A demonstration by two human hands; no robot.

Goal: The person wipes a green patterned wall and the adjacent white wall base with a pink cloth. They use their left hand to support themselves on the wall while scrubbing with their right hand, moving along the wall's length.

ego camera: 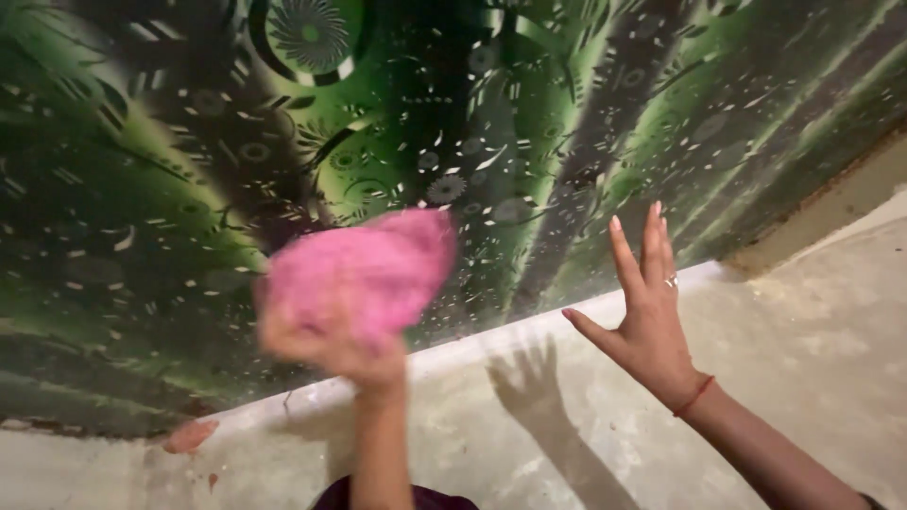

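My left hand [326, 345] is raised and blurred by motion, gripping a pink cloth [364, 269] held against or just in front of a green and black patterned wall panel [170, 189]. My right hand [642, 307] is lifted to the right of it, fingers spread and palm turned toward the wall, holding nothing. It wears a ring and a red thread at the wrist. Its shadow falls on the pale surface below.
A pale, worn plaster wall [812, 340] runs below the patterned panel, with a white ledge [491, 340] along their meeting line. A chipped reddish patch [189, 436] shows at the lower left.
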